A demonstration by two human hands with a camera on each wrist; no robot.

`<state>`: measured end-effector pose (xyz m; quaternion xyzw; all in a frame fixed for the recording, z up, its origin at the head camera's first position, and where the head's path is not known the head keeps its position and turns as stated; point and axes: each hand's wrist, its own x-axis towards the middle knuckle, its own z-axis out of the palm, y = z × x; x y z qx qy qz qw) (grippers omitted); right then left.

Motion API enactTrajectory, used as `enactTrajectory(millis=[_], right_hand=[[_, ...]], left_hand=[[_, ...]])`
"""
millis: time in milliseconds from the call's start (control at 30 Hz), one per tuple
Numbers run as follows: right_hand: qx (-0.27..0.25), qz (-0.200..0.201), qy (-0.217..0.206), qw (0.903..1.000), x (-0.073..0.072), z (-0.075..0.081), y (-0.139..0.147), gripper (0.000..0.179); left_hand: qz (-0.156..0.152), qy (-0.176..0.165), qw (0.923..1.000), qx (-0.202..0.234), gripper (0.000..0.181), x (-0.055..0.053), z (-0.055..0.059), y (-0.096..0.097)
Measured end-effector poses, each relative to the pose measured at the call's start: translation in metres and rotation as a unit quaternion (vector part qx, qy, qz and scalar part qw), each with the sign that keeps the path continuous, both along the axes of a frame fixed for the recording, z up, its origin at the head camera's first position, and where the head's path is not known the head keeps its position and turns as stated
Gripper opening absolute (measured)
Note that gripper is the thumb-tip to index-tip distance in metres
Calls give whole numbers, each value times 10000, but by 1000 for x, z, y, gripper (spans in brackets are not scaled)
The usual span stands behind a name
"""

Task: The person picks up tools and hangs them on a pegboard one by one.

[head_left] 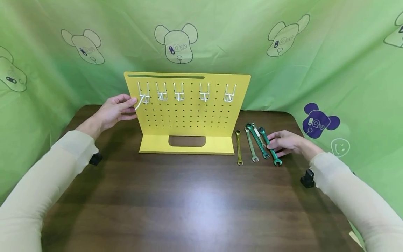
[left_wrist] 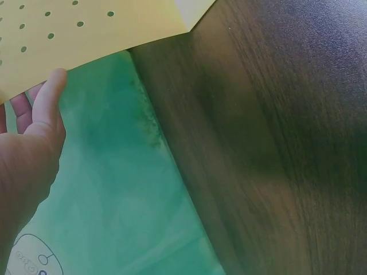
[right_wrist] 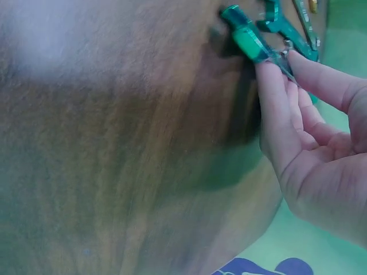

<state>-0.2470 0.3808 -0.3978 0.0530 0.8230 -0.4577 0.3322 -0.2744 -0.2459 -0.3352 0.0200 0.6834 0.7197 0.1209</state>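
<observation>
At the left edge of a yellow pegboard stand (head_left: 185, 131), my left hand (head_left: 112, 111) grips the board, thumb at the front and fingers behind it. In the left wrist view that thumb (left_wrist: 50, 94) meets the board's edge. My right hand (head_left: 288, 142) pinches a green combination wrench (head_left: 274, 156) between thumb and fingers. The right wrist view shows the wrench's green end (right_wrist: 248, 41) tilted over the table, with a shadow beside it. To its left lie a second green wrench (head_left: 260, 141), a pale green wrench (head_left: 251, 145), a gold wrench (head_left: 239, 148) and a smaller, partly covered silver one.
Several white wire hooks (head_left: 179, 95) hang in a row on the board's upper part; the leftmost hook (head_left: 142, 99) juts toward my left thumb. Everything stands on a dark wooden table (head_left: 157, 196). A green printed curtain (head_left: 220, 45) surrounds its back and sides.
</observation>
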Motion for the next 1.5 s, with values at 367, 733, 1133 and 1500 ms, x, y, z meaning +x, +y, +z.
enactTrajectory(millis=[367,733,1133,1500], right_hand=[[-632,148,447,9969,4,31,-31,56],[-1370,592,561,9872,16,60,-70,44],[-1573,891,912,9793,15,74,-109,35],[-1578,1068,1519,9699,13,89,-127,30]], left_hand=[[14,-8,9999,-138,17,0,3,-6],[-7,53,10000,-45,17,-4,1,0],[33,106,9999,-95,14,0,-2,2],[80,135,9997,-203,16,1,0,0]])
